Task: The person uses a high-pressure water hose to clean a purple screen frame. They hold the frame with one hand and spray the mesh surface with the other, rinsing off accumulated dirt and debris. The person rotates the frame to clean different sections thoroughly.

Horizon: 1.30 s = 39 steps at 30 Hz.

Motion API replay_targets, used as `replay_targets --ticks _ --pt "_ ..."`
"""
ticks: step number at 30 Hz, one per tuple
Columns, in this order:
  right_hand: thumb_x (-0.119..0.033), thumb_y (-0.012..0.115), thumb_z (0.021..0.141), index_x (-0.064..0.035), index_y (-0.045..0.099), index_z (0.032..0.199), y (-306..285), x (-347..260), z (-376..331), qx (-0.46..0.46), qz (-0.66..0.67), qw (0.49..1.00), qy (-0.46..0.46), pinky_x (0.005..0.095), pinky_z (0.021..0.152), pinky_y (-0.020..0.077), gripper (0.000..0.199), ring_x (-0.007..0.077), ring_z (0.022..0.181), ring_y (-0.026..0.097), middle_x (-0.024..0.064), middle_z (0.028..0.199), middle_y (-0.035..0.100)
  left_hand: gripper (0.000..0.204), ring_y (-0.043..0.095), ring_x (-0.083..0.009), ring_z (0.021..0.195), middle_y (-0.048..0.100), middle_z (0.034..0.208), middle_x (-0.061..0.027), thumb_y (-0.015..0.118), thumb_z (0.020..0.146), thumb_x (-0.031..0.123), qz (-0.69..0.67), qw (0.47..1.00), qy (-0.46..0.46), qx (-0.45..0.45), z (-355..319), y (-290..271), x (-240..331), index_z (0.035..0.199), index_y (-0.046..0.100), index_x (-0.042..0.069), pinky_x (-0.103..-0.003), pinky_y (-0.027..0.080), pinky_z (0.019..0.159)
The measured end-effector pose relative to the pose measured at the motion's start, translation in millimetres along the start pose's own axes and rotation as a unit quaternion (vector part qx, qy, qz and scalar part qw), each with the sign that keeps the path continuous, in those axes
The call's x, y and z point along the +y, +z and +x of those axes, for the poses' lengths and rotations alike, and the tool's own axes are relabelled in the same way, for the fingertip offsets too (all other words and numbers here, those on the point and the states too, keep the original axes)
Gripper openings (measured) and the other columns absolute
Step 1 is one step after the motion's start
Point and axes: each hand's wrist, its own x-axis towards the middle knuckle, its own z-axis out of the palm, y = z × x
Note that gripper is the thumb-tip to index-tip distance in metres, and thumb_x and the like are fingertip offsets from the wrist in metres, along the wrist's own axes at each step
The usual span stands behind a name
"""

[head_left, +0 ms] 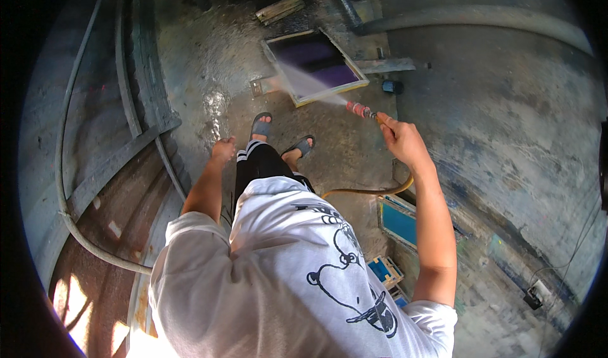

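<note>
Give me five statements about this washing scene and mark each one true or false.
1. The right hand holds a spray nozzle. True.
2. The water jet hits a framed screen with a purple middle. True.
3. The left hand grips the yellow hose. False: it hangs empty beside the leg, and the hose runs to the right hand.
4. The person wears boots. False: open sandals.
5. The floor by the screen is wet. True.
</note>
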Motion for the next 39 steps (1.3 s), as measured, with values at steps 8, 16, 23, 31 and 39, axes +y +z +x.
replay_targets --ticks 8,16,23,31,39 --pt "-0.012 0.06 0.095 -0.0074 0.068 0.125 2.1 10.8 41.4 0.008 -0.015 0.999 -0.043 0.0415 0.075 0.0538 0.032 0.04 0.083 0.07 0.0271 0.092 0.066 0.04 0.056 -0.0139 0.052 0.062 0.067 -0.0036 0.058 0.099 0.043 -0.053 0.999 -0.008 -0.005 -17.6 4.4 -6.9 0.089 0.065 0.004 -0.031 0.045 0.047" --pt "-0.012 0.06 0.096 -0.0058 0.066 0.128 1.1 11.8 50.4 -0.009 -0.028 0.999 -0.042 0.0374 0.077 0.0538 0.033 0.0395 0.089 0.071 0.0293 0.1 0.065 0.039 0.054 -0.0121 0.05 0.061 0.067 -0.0019 0.058 0.099 0.042 -0.084 0.996 -0.036 0.007 -38.9 7.2 -7.1 0.093 0.066 0.005 -0.031 0.043 0.045" --pt "-0.013 0.06 0.096 -0.0098 0.067 0.127 2.1 15.2 49.5 0.007 -0.035 0.999 -0.037 0.0442 0.072 0.054 0.033 0.0403 0.08 0.07 0.0254 0.087 0.068 0.046 0.066 -0.0255 0.066 0.069 0.077 -0.0115 0.054 0.099 0.046 0.0 1.0 -0.011 0.013 -9.2 25.8 -24.5 0.102 0.07 0.002 -0.039 0.052 0.06" --pt "-0.015 0.059 0.096 -0.0111 0.069 0.125 -4.6 31.3 29.6 0.022 -0.027 0.999 -0.021 0.0491 0.069 0.0543 0.03 0.0424 0.077 0.068 0.0252 0.082 0.067 0.057 0.061 -0.0425 0.118 0.066 0.12 -0.0276 0.051 0.095 0.051 0.217 0.972 0.084 -0.022 1.8 91.9 29.3 0.112 0.07 0.0 -0.047 0.046 0.101" --pt "-0.015 0.06 0.095 -0.0129 0.069 0.125 3.6 109.6 14.8 0.01 0.033 0.999 -0.033 0.0502 0.068 0.0536 0.031 0.0428 0.076 0.067 0.0253 0.082 0.067 0.059 0.051 -0.0373 0.132 0.057 0.137 -0.0241 0.047 0.098 0.052 0.244 0.96 0.127 -0.06 -25.5 174.8 127.0 0.125 0.065 0.004 -0.044 0.039 0.11"
